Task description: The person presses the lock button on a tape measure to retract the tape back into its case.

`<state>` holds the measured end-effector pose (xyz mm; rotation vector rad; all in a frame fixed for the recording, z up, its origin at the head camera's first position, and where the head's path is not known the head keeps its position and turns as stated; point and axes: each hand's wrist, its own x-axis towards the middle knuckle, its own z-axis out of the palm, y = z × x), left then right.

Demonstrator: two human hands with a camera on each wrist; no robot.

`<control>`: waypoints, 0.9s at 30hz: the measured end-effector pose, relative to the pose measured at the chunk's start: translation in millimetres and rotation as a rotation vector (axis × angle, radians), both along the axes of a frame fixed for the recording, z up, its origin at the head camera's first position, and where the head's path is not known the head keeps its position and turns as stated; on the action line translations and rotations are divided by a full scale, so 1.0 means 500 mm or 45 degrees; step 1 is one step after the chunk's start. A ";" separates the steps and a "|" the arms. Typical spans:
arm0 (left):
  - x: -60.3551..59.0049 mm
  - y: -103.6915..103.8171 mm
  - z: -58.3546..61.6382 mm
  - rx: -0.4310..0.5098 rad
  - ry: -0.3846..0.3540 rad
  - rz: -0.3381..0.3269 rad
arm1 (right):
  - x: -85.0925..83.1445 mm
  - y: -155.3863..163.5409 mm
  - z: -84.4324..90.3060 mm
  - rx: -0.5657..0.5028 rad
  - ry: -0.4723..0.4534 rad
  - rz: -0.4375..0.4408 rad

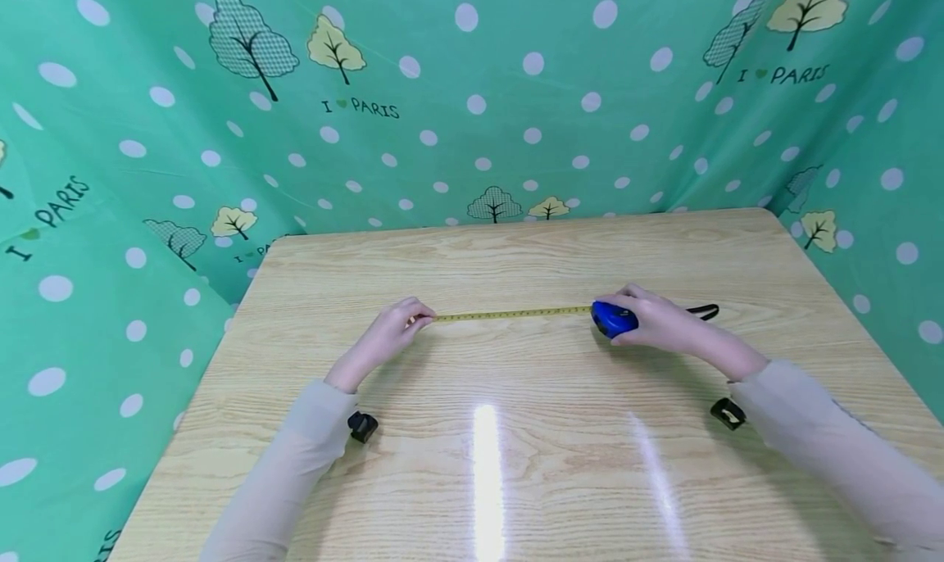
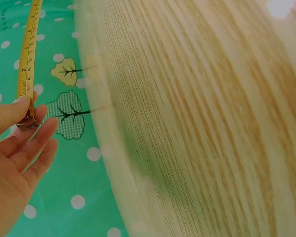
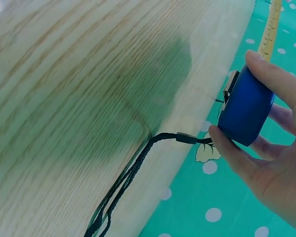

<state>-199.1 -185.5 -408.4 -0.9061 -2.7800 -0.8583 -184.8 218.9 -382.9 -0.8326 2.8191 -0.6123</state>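
Note:
A blue tape measure [image 3: 246, 106] sits in my right hand [image 1: 656, 320], gripped between thumb and fingers. Its yellow blade [image 1: 512, 313] is drawn out and runs nearly level across to my left hand [image 1: 391, 328]. In the left wrist view, the left thumb and forefinger pinch the blade by its metal end hook [image 2: 27, 121], while the other fingers are loosely bent. From the tape measure's case a black wrist strap [image 3: 148, 145] hangs down to the wooden table [image 1: 516, 259], where it lies behind the right hand in the head view.
Green curtains [image 1: 472, 70] with white dots and printed trees surround the table's back and sides. A black wrist camera [image 1: 361, 426] shows by the left sleeve, and another camera mount [image 1: 728, 414] by the right sleeve. Bright light reflections streak the table's front part.

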 end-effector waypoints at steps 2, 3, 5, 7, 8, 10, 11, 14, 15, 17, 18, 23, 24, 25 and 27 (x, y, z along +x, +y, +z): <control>0.001 0.002 0.000 -0.002 0.005 0.000 | -0.001 -0.001 -0.001 -0.003 -0.002 -0.001; 0.001 0.003 0.000 -0.001 0.005 -0.001 | -0.002 -0.002 -0.002 -0.004 -0.003 -0.002; 0.002 0.005 0.001 -0.002 0.006 0.002 | -0.003 -0.003 -0.004 -0.003 0.003 -0.002; 0.001 0.007 0.000 -0.006 -0.001 0.005 | -0.003 -0.005 -0.005 0.000 0.017 -0.001; 0.001 0.009 0.000 -0.006 -0.006 0.004 | -0.003 -0.006 -0.006 0.002 0.024 0.000; 0.000 0.013 0.001 -0.006 -0.009 0.002 | -0.004 -0.009 -0.007 0.005 0.039 0.007; 0.000 0.015 0.001 -0.009 -0.013 0.003 | -0.004 -0.010 -0.007 0.006 0.047 0.011; -0.001 0.021 0.002 -0.006 -0.018 0.002 | -0.004 -0.014 -0.006 0.009 0.057 0.019; -0.002 0.023 0.003 -0.005 -0.019 0.003 | -0.004 -0.015 -0.006 0.009 0.058 0.020; -0.002 0.027 0.004 -0.005 -0.025 0.003 | -0.004 -0.018 -0.006 0.011 0.061 0.024; -0.002 0.028 0.004 -0.003 -0.027 0.002 | -0.004 -0.019 -0.006 0.009 0.062 0.026; -0.001 0.034 0.007 0.002 -0.029 0.002 | -0.005 -0.023 -0.008 -0.009 0.070 0.044; 0.000 0.035 0.007 0.002 -0.024 0.003 | -0.005 -0.024 -0.008 -0.016 0.074 0.048; 0.000 0.035 0.007 0.003 -0.017 0.000 | -0.005 -0.025 -0.008 -0.022 0.078 0.052; 0.000 0.037 0.006 0.004 -0.002 -0.005 | -0.005 -0.026 -0.009 -0.032 0.090 0.064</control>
